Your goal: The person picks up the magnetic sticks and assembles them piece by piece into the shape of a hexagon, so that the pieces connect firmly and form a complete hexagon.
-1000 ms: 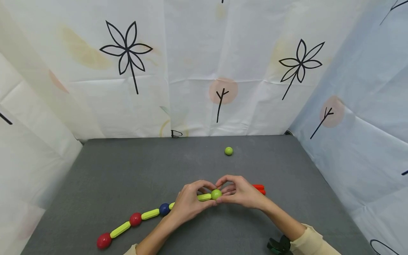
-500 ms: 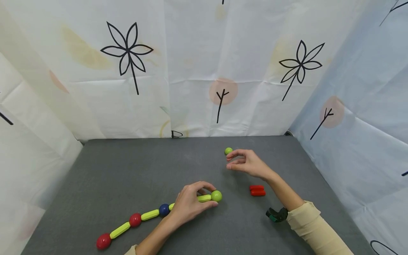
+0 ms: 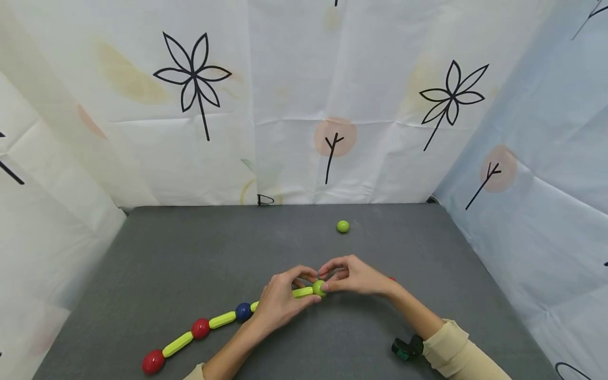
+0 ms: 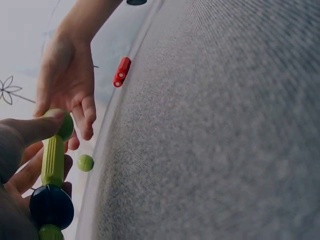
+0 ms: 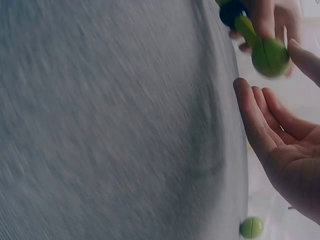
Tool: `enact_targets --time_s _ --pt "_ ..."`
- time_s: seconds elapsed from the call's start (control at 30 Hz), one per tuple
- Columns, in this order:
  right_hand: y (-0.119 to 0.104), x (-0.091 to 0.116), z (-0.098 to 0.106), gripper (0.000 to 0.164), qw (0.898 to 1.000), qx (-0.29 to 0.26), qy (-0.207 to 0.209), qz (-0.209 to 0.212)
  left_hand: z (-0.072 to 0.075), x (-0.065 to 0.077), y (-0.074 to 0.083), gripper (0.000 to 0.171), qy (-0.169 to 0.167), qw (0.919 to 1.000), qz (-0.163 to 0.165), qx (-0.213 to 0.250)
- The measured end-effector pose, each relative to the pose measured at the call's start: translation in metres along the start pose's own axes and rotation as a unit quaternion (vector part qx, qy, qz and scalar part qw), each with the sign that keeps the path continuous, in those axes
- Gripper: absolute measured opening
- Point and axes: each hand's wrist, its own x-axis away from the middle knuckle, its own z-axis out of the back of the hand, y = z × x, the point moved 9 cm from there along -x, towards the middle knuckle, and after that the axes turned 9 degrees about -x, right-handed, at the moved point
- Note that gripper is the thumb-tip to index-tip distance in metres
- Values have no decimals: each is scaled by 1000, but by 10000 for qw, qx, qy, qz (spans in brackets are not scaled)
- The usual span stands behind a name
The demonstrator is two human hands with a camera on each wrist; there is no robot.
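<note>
On the head feed, I am viewing a rod-and-ball chain (image 3: 243, 312) extending from lower left to lower centre, ending in a green ball (image 3: 319, 288). The left hand (image 3: 280, 302) is gripping that end, fingers curled. The right hand (image 3: 355, 277) is hovering half open, thumb at the ball; contact I cannot confirm. A loose green ball (image 3: 343, 226) is resting right of centre.

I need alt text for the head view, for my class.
A left hand and right hand are at the green end ball of a ball-and-rod chain on a grey table. Beyond them sits a loose green ball.
</note>
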Motion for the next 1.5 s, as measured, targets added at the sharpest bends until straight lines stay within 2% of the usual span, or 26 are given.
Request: enact_targets --time_s 0.13,0.3,0.43,0.53,0.73,0.83,0.93,1.1,1.27,1.37,1.5 --pt "1 -2 -14 38 9998 -166 -131 42 2 0 -3 40 0 10000 56 -32" --pt "-2 -3 -17 37 9999 -130 92 -14 14 6 -9 43 -159 9998 68 -112" --pt "-3 -3 -14 38 9997 -75 221 -112 37 15 -26 43 -402 9980 333 -349" --pt "-5 -3 -11 38 9995 -64 264 -128 57 25 -43 43 -775 9951 507 -336" --pt "-6 0 1 39 9993 -25 361 -93 97 52 -74 41 -1621 9848 551 -296" --pt "-5 0 5 39 9993 -24 374 -83 111 66 -86 40 -1903 9791 527 -482" --pt "-4 0 7 39 9993 -38 371 -104 119 77 -93 40 -2048 9756 469 -641" --pt "-2 0 8 39 9991 -58 388 -151 121 84 -102 39 -2018 9759 612 -556" --pt "1 1 10 40 9991 31 421 -87 115 86 -105 40 -1733 9808 829 -328" --pt "3 2 12 41 9987 52 502 -97 110 86 -106 42 -1515 9817 1121 -273" --pt "5 3 15 41 9981 74 601 -90 100 89 -104 47 -1150 9800 1622 77"
